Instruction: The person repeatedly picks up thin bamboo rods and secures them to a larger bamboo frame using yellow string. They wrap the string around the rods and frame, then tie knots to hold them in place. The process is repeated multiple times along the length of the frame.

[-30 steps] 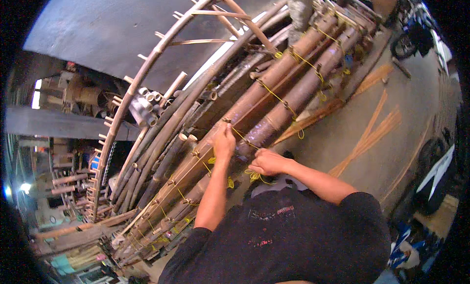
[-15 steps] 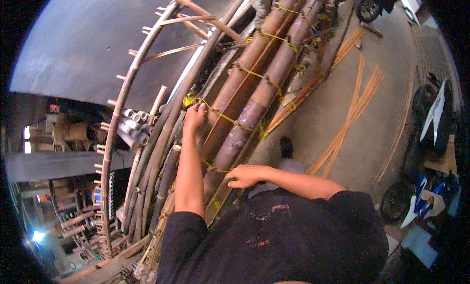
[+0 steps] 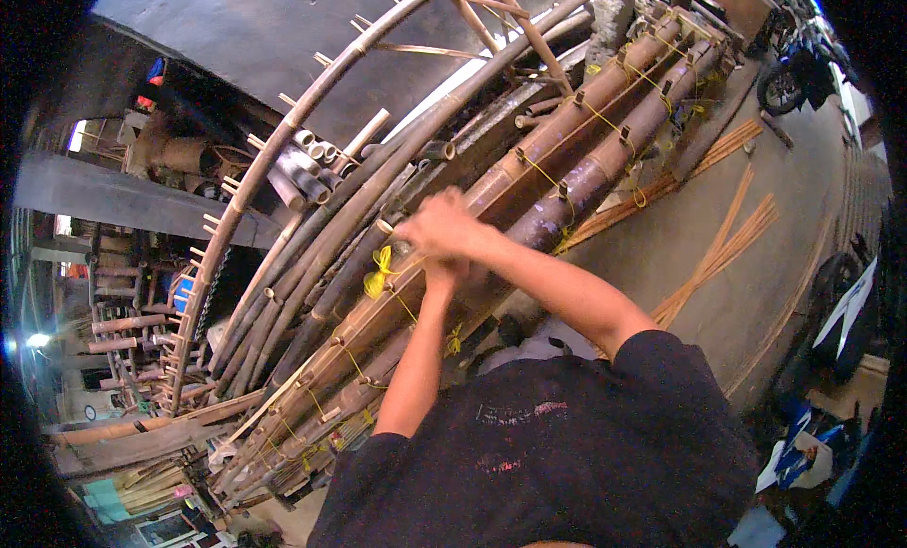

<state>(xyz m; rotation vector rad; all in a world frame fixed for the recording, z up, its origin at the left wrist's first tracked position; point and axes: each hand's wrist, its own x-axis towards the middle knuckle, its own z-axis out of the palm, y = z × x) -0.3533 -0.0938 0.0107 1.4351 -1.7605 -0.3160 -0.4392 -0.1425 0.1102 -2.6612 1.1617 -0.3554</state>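
On bamboo poles [image 3: 567,184] | both hands [image 3: 444,231] meet at yellow cord [image 3: 380,272] | grip unclear, blurred

Bare grey concrete floor [image 3: 756,293] strewn with thin bamboo strips [image 3: 718,255]; parked motorbike [image 3: 789,76] behind; dim cluttered workshop at left.

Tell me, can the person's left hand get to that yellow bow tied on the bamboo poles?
Probably yes. The left hand is already on the bamboo poles, close beside the yellow bow, and nothing lies between them. The right hand sits just above, a bit blurred.
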